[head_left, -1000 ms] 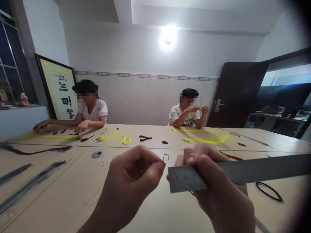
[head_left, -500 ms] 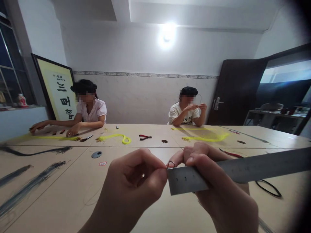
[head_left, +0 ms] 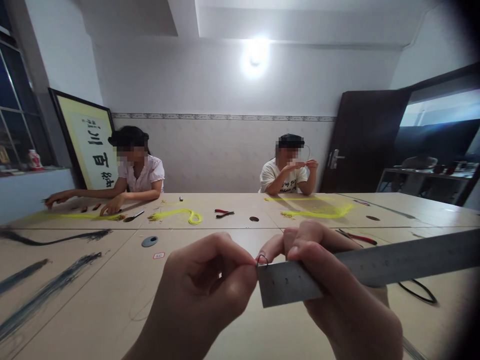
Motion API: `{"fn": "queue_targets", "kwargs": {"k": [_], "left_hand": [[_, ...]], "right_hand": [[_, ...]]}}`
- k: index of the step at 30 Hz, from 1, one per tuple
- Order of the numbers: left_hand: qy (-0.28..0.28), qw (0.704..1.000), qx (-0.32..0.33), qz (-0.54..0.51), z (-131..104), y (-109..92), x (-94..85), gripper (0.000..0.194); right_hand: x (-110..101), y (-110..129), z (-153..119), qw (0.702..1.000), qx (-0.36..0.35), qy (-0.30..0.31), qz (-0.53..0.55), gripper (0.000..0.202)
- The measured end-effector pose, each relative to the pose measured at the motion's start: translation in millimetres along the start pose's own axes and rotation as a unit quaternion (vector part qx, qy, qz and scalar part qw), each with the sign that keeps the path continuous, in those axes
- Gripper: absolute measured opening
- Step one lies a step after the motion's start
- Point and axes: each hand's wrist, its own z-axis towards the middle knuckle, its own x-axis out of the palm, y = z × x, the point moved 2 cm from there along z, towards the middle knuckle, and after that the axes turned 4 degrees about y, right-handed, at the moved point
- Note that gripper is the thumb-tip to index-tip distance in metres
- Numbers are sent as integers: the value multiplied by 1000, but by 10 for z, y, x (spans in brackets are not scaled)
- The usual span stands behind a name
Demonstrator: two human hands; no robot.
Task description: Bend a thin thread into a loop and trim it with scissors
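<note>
In front of me, my right hand point(head_left: 337, 280) grips a steel ruler point(head_left: 405, 260), thumb on top and fingers behind it. The ruler's end points left, and its far part runs out past the right edge of the view. My left hand point(head_left: 213, 285) is closed in a pinch at the ruler's end. Its thumb and forefinger hold a thin dark loop point(head_left: 263, 257), cord or wire, that arches over the ruler's top edge beside my right fingertips. The rest of that strand is hidden.
Bundles of dark strands point(head_left: 56, 285) lie on the table at left. Yellow strands point(head_left: 180, 212) and red-handled pliers point(head_left: 224, 213) lie farther off. More pliers point(head_left: 358, 237) and a black loop point(head_left: 420, 291) are behind the ruler. Two people point(head_left: 138, 170) sit across the table.
My view has shifted slightly. The ruler's end sits a little lower in the picture, and both hands keep their grips.
</note>
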Motion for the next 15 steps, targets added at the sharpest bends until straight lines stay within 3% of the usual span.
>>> {"fn": "queue_targets", "kwargs": {"k": [4,15], "left_hand": [[-36,999,3,1,11,-16,4,17],[-28,999,36,25,20,-35,-6,18]], "right_hand": [[1,5,-14,1000,0,-3,-1,19],[16,-3,8,1000,0,1,2,20]]}}
